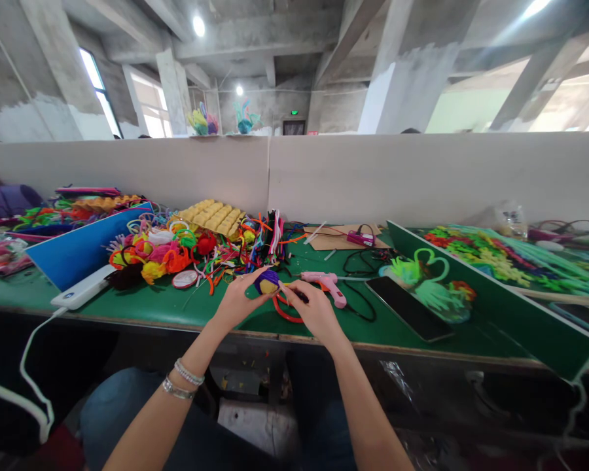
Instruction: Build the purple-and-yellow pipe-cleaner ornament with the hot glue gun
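Over the front edge of the green table, my left hand [239, 298] grips a small purple and yellow ball [267, 282] that looks wound with fuzzy pipe cleaner. My right hand [314, 306] is closed at the ball's right side, its fingertips pinching a thin yellowish strand [283, 286]. Below and between the hands lies a red curved pipe cleaner [285, 313]. Just beyond my right hand, a pink glue gun [326, 285] rests on the table with its black cord behind.
A heap of coloured pipe-cleaner pieces [167, 252] and a yellow egg-crate sheet [213, 216] lie left, beside a blue panel [91, 247] and white power bank [84, 288]. To the right are a phone [408, 307], a green pipe-cleaner swan [432, 288] and a green divider [491, 307].
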`<state>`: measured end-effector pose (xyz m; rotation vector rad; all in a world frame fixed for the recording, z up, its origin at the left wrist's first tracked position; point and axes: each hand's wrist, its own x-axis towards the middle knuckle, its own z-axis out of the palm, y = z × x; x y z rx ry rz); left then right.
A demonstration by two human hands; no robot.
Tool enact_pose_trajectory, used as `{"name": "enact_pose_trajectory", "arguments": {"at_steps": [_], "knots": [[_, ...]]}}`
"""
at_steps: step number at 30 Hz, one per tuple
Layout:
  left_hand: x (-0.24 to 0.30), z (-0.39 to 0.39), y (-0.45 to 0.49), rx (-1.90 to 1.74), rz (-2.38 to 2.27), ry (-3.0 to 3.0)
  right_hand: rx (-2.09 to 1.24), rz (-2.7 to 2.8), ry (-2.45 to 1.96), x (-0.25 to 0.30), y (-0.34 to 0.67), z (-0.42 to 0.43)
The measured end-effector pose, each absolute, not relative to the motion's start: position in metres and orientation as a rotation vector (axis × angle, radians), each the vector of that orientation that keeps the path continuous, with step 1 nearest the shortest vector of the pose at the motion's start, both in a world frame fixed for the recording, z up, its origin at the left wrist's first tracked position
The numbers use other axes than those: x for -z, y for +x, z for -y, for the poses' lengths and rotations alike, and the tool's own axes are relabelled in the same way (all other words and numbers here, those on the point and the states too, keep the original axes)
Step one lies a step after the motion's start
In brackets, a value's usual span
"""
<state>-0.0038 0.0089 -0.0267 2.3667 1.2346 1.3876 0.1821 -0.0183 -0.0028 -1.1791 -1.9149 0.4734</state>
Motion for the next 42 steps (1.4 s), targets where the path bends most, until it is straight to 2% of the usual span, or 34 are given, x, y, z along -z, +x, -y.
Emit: {"name": "enact_pose_trajectory", "arguments": {"at_steps": [12, 29, 42], "knots": [[0.0203, -0.0056, -0.0018, -1.330, -0.973, 1.988, -0.667, 1.889, -1.026, 0.0005, 0.1846, 0.0202], [0.0235, -0.0055, -0.0020, -1.353, -0.844, 2.048, -0.864, 1.820, -0.968, 0.0008, 0.1873, 0.0199], [0.0249, -0.0054, 0.0011, -1.377, -0.810, 1.884, -0.859, 1.815, -0.998, 0.0001, 0.1859, 0.0211]]}}
